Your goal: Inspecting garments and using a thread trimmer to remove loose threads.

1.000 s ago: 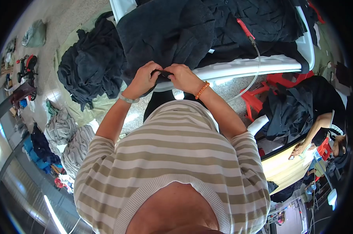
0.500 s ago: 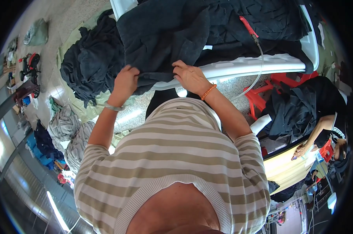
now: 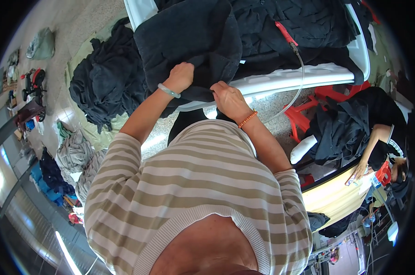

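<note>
A black garment (image 3: 182, 41) lies spread over the near side of a white table (image 3: 281, 81), its near edge hanging toward me. My left hand (image 3: 181, 77), a pale bangle at its wrist, is closed on the cloth near the middle of its lower part. With fingers bent round the near edge, my right hand (image 3: 231, 100) grips the same garment just right of the left one; orange beads circle that wrist. My fingertips are partly hidden in the folds. To the right, a red-handled tool (image 3: 286, 34) on a clear hose rests over more black cloth.
A heap of black clothes (image 3: 107, 80) lies on a green sheet at the left. Red plastic stools (image 3: 301, 120) stand at the right, near dark clothes (image 3: 338, 130). Beyond them, another person's hand (image 3: 359, 170) is over a yellowish table (image 3: 329, 201).
My left hand has moved right and away from me, closer to the right hand. The right hand has shifted slightly right and nearer; the garment's lower part is more bunched.
</note>
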`<action>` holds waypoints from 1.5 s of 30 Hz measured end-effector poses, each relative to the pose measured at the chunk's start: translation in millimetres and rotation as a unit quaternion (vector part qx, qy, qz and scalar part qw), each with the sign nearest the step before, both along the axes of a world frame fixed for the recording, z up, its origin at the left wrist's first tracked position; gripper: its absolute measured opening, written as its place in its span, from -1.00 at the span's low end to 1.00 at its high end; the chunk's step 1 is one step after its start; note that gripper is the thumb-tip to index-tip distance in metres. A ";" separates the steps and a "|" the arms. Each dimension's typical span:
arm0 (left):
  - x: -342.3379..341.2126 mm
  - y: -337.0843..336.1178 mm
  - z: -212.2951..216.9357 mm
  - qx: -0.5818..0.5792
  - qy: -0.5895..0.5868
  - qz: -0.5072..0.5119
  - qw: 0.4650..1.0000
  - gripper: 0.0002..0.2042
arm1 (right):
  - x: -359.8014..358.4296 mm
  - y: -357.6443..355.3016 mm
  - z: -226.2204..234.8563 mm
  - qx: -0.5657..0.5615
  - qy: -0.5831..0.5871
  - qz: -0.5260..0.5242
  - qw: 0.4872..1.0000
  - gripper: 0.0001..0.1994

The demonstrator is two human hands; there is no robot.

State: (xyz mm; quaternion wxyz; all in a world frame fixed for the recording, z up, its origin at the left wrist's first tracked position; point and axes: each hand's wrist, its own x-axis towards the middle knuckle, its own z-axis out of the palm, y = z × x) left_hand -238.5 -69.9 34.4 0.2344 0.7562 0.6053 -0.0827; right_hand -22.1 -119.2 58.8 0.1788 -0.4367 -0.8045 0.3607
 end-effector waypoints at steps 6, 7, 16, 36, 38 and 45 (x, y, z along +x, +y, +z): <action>3.8 6.4 51.4 -0.185 -0.359 0.319 0.857 -0.94 | -12.9 13.2 25.6 0.031 0.044 -0.002 0.999 -0.93; 6.8 5.4 59.3 -0.197 -0.410 0.356 0.816 -0.93 | -13.8 17.7 26.8 0.047 0.060 -0.001 0.997 -0.92; -3.2 -26.1 15.5 -0.175 -0.464 0.348 0.796 -0.93 | -36.7 16.6 -1.9 0.052 0.058 -0.083 0.994 -0.83; 20.8 -31.0 63.8 0.033 -0.367 -0.007 0.929 -0.90 | -12.6 22.2 5.8 -0.031 -0.014 0.020 0.999 -0.85; 19.3 -30.5 62.8 0.032 -0.370 -0.018 0.928 -0.91 | -9.8 21.3 16.0 -0.059 0.006 0.022 0.998 -0.83; -3.3 -46.5 53.6 0.018 -0.343 -0.011 0.939 -0.92 | -29.6 10.7 13.6 -0.061 0.027 0.051 0.996 -0.85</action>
